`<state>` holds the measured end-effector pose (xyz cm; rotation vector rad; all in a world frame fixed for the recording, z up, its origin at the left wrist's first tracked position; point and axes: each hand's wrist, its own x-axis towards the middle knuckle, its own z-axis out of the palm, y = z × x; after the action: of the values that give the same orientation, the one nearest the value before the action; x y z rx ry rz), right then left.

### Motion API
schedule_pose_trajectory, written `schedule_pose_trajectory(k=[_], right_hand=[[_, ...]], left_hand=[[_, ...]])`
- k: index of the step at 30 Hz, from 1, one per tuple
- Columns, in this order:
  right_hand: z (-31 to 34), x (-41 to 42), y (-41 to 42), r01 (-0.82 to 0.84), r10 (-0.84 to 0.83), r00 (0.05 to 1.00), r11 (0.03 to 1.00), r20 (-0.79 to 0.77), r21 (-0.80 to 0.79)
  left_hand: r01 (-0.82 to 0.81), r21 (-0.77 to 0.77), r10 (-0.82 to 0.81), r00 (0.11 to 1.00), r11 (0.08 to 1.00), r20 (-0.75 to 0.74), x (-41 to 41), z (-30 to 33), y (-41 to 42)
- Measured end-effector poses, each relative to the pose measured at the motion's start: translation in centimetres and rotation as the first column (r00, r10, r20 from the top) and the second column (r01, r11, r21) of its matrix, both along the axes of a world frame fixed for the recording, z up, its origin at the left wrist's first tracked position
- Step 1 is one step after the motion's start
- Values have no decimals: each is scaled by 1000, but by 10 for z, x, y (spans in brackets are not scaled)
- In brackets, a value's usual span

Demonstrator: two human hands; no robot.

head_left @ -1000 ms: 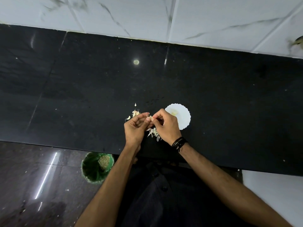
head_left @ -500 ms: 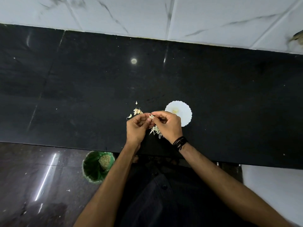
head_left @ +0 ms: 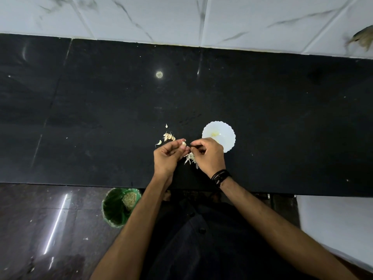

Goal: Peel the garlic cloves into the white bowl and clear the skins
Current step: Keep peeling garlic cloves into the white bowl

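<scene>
Seen from above, a black counter [head_left: 80,118] runs across the view. On the floor at seven o'clock stands a green bin [head_left: 117,207]. Near centre lies a small cluster of unpeeled garlic cloves [head_left: 168,136]. Just below it, the left hand [head_left: 166,156] pinches one clove [head_left: 183,143] at its fingertips. The right hand [head_left: 209,155], its grip closed on a strip of skin too small to see clearly, has drawn slightly away from the clove since a moment ago, so the skin seems to be coming off. Loose skins [head_left: 190,158] lie beneath the hands. At two o'clock from the hands sits the white bowl [head_left: 227,131], touching the right hand's knuckles from this angle.
</scene>
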<state>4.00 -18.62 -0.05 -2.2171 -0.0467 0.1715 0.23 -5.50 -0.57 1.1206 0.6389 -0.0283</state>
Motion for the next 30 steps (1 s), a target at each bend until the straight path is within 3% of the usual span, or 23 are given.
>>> schedule_pose_trajectory(k=[5,8,15,30], right_hand=[[5,1,3,78,-59,992,981,-110,180],[8,4,3,85,-58,990,974,-131,209],[9,9,-1,91,-62,987,977,-150,192],[-1,15,-6,-134,130,983,991,-126,-19]], left_hand=[[21,-26,-21,1000,999,18,1,2,-1],[27,-16,-27,1000,999,16,2,1,-2],[56,-31,-55,998,998,42,3,1,-3],[-32,1,32,999,999,23,2,-3,-17]])
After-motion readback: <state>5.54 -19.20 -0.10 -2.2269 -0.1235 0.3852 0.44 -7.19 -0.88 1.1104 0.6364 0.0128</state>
